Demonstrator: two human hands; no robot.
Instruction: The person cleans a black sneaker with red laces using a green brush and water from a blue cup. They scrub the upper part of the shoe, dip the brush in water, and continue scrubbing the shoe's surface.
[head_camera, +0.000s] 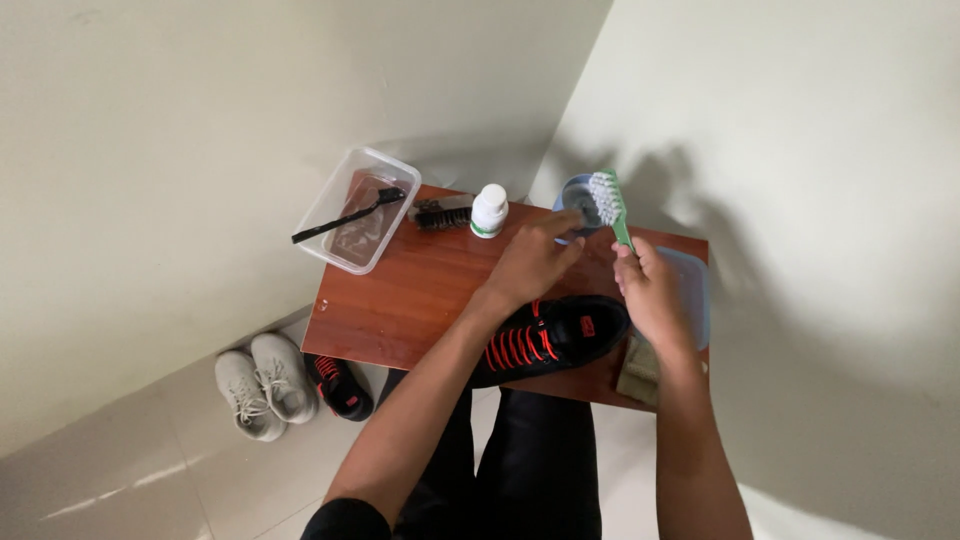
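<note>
With the green brush (608, 203) held upright in the right hand (650, 292) over the bench's (400, 300) far edge and its bristles fingered by the left hand (535, 255), liquid could be flicked onto the black shoe (550, 335) below.

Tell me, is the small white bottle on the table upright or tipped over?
Upright. The white bottle stands on its base on the wooden table, cap on top, beside the clear plastic container.
</note>
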